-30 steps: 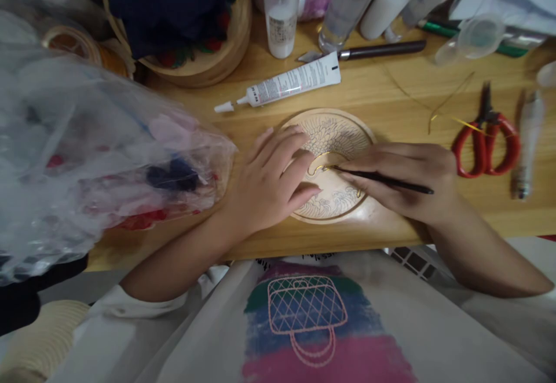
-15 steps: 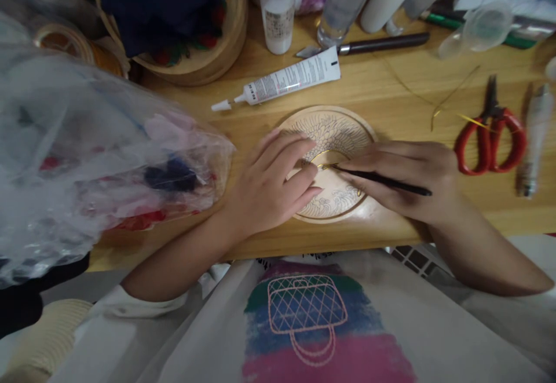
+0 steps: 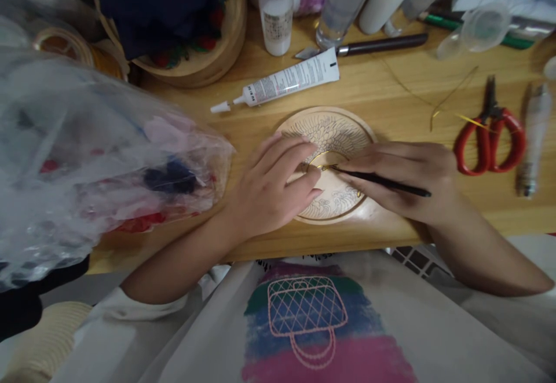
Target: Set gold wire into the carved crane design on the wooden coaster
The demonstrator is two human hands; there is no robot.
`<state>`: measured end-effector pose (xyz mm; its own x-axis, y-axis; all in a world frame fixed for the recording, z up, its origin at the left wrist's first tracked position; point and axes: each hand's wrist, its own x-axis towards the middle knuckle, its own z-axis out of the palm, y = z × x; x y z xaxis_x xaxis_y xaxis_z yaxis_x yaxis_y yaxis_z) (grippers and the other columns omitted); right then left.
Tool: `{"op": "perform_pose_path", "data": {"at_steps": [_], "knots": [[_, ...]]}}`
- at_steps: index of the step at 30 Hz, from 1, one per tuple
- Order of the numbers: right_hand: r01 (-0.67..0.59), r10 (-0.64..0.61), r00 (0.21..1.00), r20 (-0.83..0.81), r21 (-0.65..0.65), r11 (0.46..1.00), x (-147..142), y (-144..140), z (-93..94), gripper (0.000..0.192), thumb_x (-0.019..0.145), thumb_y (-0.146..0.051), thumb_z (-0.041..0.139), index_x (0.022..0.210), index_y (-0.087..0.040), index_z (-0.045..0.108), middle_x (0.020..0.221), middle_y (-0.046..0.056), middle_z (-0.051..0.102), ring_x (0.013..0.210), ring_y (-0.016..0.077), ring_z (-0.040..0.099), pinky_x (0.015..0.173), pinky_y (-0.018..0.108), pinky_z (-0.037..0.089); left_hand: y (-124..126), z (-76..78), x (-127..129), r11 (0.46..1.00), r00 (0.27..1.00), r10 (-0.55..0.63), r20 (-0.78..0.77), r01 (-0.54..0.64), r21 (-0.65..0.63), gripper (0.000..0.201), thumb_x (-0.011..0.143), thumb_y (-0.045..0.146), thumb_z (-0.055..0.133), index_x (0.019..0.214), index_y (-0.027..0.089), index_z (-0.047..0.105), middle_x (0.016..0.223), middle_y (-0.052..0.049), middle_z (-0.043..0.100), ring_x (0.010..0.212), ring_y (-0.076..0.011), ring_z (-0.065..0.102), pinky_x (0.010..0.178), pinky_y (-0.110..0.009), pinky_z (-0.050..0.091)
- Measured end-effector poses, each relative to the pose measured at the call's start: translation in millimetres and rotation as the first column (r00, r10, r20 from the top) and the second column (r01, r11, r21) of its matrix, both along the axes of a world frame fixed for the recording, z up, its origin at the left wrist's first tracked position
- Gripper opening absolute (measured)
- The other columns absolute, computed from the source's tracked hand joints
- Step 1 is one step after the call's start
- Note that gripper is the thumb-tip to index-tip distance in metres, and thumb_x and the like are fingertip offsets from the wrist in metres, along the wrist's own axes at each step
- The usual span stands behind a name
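A round pale wooden plate (image 3: 321,117) with fine feather-like and wave-like line drawings lies in front of me. Thin gold wire (image 3: 332,152) curves across its middle. My left hand (image 3: 278,180) rests over the plate's left side, its fingers apart and bent, fingertips close to the wire. From the right, my right hand (image 3: 399,177) pinches slim black tweezers (image 3: 386,182), their tip at the gold wire near the centre. Its fingers hide part of the plate's right side.
Beyond the plate lie a white glue tube (image 3: 291,79) and a craft knife (image 3: 382,44). Red-handled pliers (image 3: 489,134) lie at the right beside loose gold wire (image 3: 452,98). A clear plastic bag (image 3: 174,139) fills the left. Bottles (image 3: 277,18) stand at the back.
The fingers of my left hand have shifted very slightly, showing a bit more of the curved wire's left side. My right hand and the tweezers stay almost in place.
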<state>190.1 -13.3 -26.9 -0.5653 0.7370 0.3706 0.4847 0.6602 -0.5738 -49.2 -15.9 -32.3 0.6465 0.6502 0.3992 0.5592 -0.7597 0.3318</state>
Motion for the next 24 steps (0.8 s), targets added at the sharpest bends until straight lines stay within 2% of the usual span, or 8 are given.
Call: {"op": "perform_pose_path", "data": {"at_steps": [8,13,18,24], "knots": [[0.008,-0.01,0.999,-0.044,-0.032,0.999,0.9,-0.3,0.0,0.026,0.085,-0.018,0.07,0.108,-0.029,0.067,0.092,0.001,0.076,0.08,0.0172,0.074,0.068,0.029,0.062,0.2,0.4,-0.7,1.0,1.0,-0.011,-0.002,0.011,-0.008,0.01,0.09,0.026,0.062,0.095,0.018,0.066,0.116,-0.008,0.068,0.116,-0.0234,0.062,0.105,-0.043,0.049],[-0.001,-0.005,0.997,-0.078,-0.079,0.997,0.6,0.0,0.7,0.02,0.086,-0.019,0.07,0.105,-0.024,0.068,0.09,0.003,0.075,0.08,0.015,0.073,0.069,0.026,0.06,0.7,0.3,-1.0,0.999,1.0,-0.031,-0.001,0.03,-0.036,0.011,0.089,0.024,0.063,0.097,0.017,0.066,0.116,-0.01,0.067,0.117,-0.0245,0.062,0.106,-0.044,0.048],[0.002,-0.009,0.996,-0.088,-0.07,0.998,0.0,0.6,1.4,0.02,0.085,-0.017,0.07,0.104,-0.025,0.069,0.088,0.002,0.075,0.079,0.0161,0.074,0.067,0.027,0.061,0.8,-0.7,-0.5,1.0,1.0,-0.013,-0.012,0.013,0.001,0.01,0.09,0.027,0.063,0.096,0.019,0.066,0.116,-0.007,0.068,0.115,-0.0233,0.063,0.103,-0.042,0.051],[0.058,-0.068,0.993,-0.097,-0.109,0.992,4.5,0.3,5.6,0.021,0.083,-0.016,0.072,0.102,-0.025,0.07,0.088,0.001,0.076,0.079,0.0158,0.073,0.066,0.027,0.06,0.4,-2.3,-0.2,0.998,0.999,-0.041,-0.028,0.04,-0.052,0.016,0.091,0.028,0.061,0.104,0.019,0.066,0.119,-0.009,0.066,0.119,-0.0247,0.06,0.104,-0.045,0.05]]}}
